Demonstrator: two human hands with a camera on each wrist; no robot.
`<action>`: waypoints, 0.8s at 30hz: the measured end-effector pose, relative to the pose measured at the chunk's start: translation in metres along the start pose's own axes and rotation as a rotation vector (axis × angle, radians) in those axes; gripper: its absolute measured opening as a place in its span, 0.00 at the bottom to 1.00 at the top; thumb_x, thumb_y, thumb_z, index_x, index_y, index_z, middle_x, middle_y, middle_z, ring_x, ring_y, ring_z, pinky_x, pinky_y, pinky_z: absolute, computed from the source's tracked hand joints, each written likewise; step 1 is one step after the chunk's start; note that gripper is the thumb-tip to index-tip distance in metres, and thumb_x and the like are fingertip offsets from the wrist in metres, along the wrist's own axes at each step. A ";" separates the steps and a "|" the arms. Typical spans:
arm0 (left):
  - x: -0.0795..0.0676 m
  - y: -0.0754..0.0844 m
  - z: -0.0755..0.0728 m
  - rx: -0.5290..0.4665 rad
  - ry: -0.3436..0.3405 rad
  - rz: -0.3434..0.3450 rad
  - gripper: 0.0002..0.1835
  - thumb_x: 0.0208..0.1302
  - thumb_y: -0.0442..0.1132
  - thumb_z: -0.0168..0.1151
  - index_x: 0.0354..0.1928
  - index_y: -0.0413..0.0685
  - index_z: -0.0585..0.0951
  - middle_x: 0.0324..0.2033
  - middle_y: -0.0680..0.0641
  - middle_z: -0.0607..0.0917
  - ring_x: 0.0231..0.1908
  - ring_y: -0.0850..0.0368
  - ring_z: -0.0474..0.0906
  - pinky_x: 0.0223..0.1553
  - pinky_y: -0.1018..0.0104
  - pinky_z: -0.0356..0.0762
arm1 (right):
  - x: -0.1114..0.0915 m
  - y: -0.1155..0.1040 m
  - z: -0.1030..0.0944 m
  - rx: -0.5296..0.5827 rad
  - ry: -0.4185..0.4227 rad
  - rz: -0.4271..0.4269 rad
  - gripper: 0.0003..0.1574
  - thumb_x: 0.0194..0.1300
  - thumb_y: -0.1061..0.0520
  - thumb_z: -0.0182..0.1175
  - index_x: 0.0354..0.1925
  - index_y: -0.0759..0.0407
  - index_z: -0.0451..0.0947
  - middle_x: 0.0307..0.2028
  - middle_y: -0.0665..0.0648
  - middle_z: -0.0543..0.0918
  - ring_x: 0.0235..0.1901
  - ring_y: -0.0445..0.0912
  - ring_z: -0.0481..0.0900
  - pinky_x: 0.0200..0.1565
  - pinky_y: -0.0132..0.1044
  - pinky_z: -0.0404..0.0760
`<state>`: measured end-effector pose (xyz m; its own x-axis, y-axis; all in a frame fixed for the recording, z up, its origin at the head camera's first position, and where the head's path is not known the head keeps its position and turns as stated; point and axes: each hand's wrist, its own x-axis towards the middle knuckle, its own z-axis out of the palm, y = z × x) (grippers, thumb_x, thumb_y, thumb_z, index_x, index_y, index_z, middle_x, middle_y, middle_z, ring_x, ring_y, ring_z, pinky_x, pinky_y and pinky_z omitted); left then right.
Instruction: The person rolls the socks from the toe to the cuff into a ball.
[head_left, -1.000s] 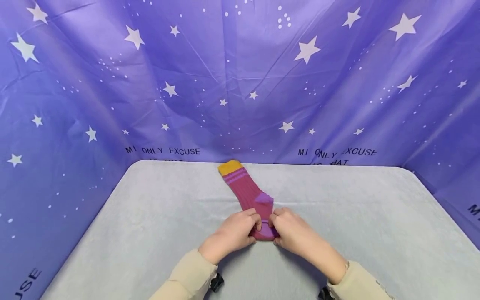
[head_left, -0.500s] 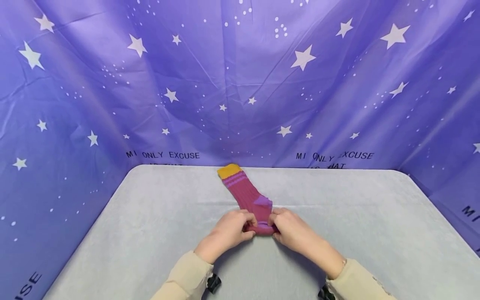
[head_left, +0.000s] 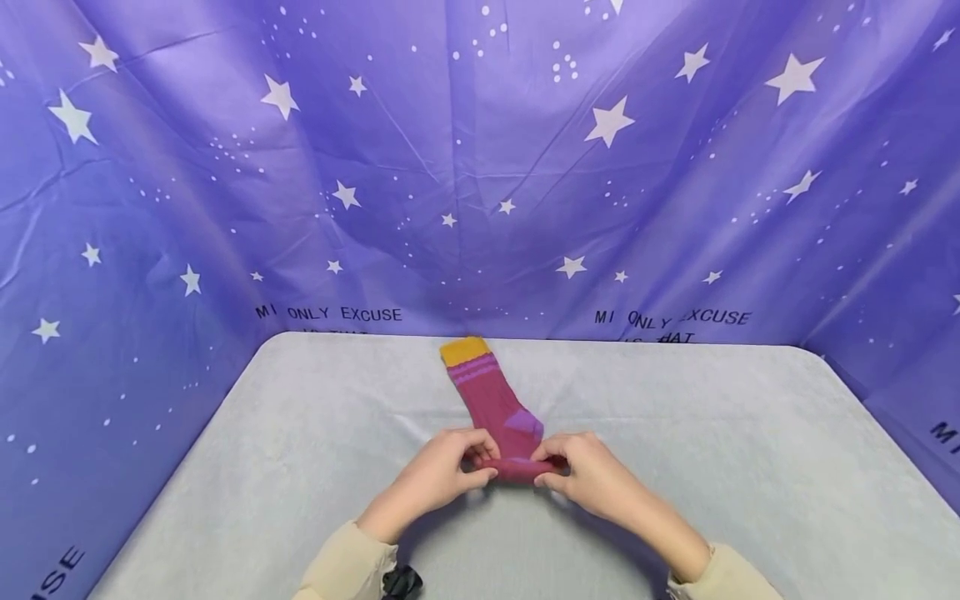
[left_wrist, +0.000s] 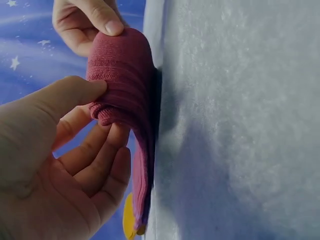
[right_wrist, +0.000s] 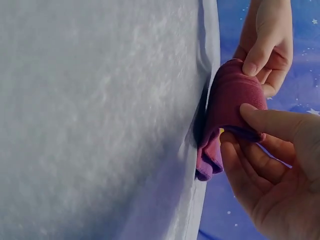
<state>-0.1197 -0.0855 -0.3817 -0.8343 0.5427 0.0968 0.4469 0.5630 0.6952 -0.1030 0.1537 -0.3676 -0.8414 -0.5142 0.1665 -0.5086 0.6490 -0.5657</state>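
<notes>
A maroon sock (head_left: 491, 400) with a yellow cuff and purple heel lies on the table, cuff toward the far edge. Its near end is rolled over into a thick fold (head_left: 517, 471). My left hand (head_left: 442, 467) pinches the left end of that fold between thumb and fingers. On the right end, my right hand (head_left: 588, 475) holds the fold the same way. In the left wrist view, the rolled part of the sock (left_wrist: 120, 70) stands up off the table. The right wrist view has the thumb on top of the sock (right_wrist: 235, 100) and fingers beneath.
A pale grey cloth covers the table (head_left: 337, 408). Behind and at both sides hangs a purple curtain (head_left: 480, 167) with white stars and black lettering. A black strap piece (head_left: 402, 581) shows at the left sleeve.
The near end of the sock has been rolled over toward the cuff, hiding the purple toe band. Both hands have spread slightly apart along the fold.
</notes>
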 end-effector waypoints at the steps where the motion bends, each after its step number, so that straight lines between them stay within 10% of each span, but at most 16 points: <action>1: -0.003 0.000 -0.002 -0.025 0.003 -0.012 0.06 0.60 0.34 0.70 0.35 0.51 0.82 0.30 0.54 0.85 0.31 0.70 0.77 0.38 0.73 0.79 | 0.000 -0.001 0.000 0.029 -0.005 0.001 0.06 0.56 0.59 0.72 0.34 0.52 0.86 0.30 0.44 0.86 0.30 0.30 0.75 0.35 0.29 0.78; 11: -0.020 -0.005 -0.005 -0.328 -0.019 -0.157 0.06 0.60 0.37 0.71 0.36 0.42 0.86 0.30 0.45 0.89 0.27 0.70 0.79 0.30 0.76 0.76 | -0.005 -0.003 0.000 0.365 -0.101 0.109 0.08 0.58 0.58 0.70 0.37 0.60 0.85 0.28 0.50 0.85 0.26 0.31 0.76 0.30 0.28 0.79; 24: -0.011 0.002 0.006 -0.119 0.021 -0.309 0.06 0.54 0.36 0.74 0.26 0.48 0.84 0.21 0.54 0.85 0.22 0.68 0.72 0.24 0.74 0.68 | -0.001 0.008 0.014 0.462 -0.134 0.294 0.08 0.57 0.66 0.69 0.29 0.66 0.77 0.20 0.54 0.82 0.21 0.40 0.78 0.24 0.30 0.78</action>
<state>-0.1078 -0.0864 -0.3857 -0.9315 0.3439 -0.1181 0.1316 0.6215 0.7723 -0.1036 0.1510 -0.3835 -0.8896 -0.4350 -0.1390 -0.0974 0.4782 -0.8728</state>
